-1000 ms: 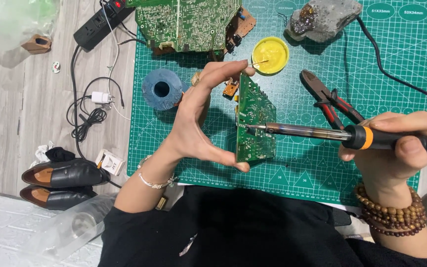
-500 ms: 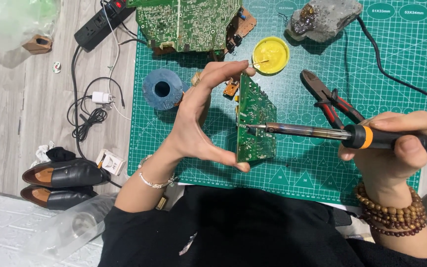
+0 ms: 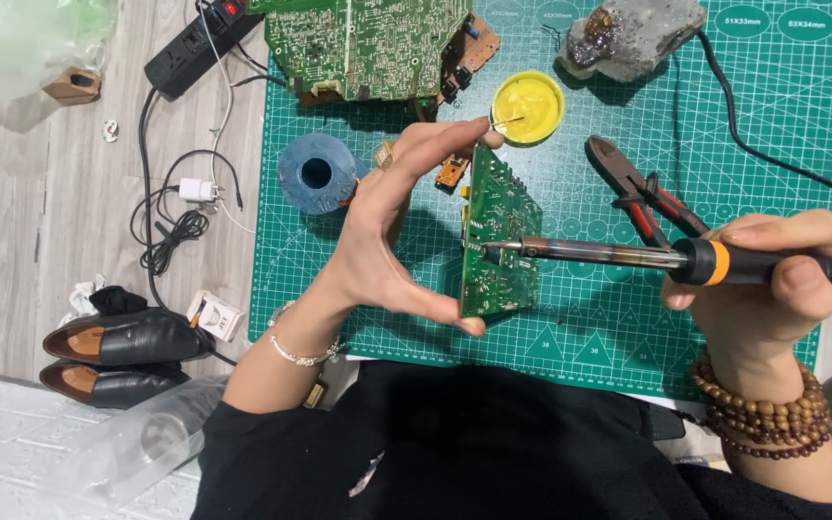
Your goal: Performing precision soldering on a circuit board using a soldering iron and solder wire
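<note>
matt green cutting mat — glossy black leather shoes, wooden floor.

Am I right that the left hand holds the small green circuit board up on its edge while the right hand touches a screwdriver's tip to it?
Not quite. In the head view the right hand holds a soldering iron, not a screwdriver. Its tip meets the small green circuit board, which the left hand holds up on its edge.

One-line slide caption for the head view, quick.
Left hand holds a small circuit board upright on the green mat while right hand touches a soldering iron to it.
</note>
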